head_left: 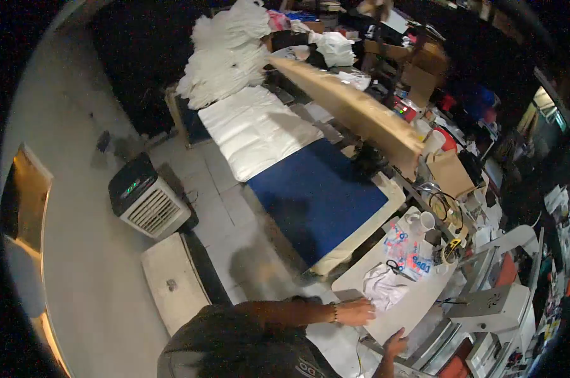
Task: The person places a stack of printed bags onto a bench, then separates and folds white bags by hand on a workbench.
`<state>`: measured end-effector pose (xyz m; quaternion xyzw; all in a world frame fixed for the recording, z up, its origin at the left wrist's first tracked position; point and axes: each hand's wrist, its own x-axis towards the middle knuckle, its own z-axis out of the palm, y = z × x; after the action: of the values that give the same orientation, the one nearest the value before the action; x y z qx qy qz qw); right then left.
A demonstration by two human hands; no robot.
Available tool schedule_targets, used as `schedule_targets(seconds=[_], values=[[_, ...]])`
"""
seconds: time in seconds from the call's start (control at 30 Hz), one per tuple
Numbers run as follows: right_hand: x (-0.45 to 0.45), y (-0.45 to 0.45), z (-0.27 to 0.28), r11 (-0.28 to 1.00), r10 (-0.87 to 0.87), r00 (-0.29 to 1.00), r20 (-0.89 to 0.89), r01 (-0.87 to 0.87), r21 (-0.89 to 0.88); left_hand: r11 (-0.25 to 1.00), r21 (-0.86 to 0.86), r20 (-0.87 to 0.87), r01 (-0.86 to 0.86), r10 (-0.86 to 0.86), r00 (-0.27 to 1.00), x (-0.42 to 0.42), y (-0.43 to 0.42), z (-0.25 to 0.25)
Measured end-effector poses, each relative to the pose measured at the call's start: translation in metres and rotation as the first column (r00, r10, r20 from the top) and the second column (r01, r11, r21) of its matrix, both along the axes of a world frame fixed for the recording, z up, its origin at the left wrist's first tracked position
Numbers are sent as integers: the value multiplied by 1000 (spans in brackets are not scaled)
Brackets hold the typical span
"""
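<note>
My left hand [355, 312], with a beaded bracelet at the wrist, reaches over the near edge of a pale board-like tabletop [386, 324]. Its fingers are stretched toward a crumpled white cloth [384, 286]; whether they touch it is too small to tell. Lower down, my right hand [395, 343] is at the tabletop's edge, thumb apart from the fingers, with nothing visible in it. Black-handled scissors [395, 268] lie on the cloth. Beyond them is a printed plastic bag [408, 252] with blue and pink lettering.
A white cup [427, 220] and yellow-black tape measure [451, 250] sit beyond the bag. A grey machine [490, 309] stands at right. A blue-covered table [316, 195] bears white sheets [253, 126], with stacked white material [228, 53] behind. An air cooler [149, 195] stands on the floor.
</note>
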<state>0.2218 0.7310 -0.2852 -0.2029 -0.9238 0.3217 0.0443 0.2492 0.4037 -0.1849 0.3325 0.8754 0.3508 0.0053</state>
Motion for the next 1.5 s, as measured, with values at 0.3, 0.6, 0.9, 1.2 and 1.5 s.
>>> schedule_targets(seconds=[0.3, 0.6, 0.9, 1.2, 1.5], values=[[56, -8, 6, 889, -63, 996, -69, 87, 449, 992, -112, 543, 58, 12, 840, 137, -129, -55], [47, -401, 181, 805, 530, 586, -613, -574, 148, 936, 48, 755, -348, 194, 626, 213, -370, -94], [20, -785, 238, 242, 893, 117, -435, -939, 244, 645, -460, 597, -610, 734, 325, 301, -583, -36], [-121, -954, 150, 518, 847, 395, -356, -763, 387, 683, -279, 735, -675, 604, 308, 247, -675, -15], [-110, -980, 102, 547, 806, 583, -108, -661, 513, 693, -59, 477, -719, 652, 589, 79, -756, 35]])
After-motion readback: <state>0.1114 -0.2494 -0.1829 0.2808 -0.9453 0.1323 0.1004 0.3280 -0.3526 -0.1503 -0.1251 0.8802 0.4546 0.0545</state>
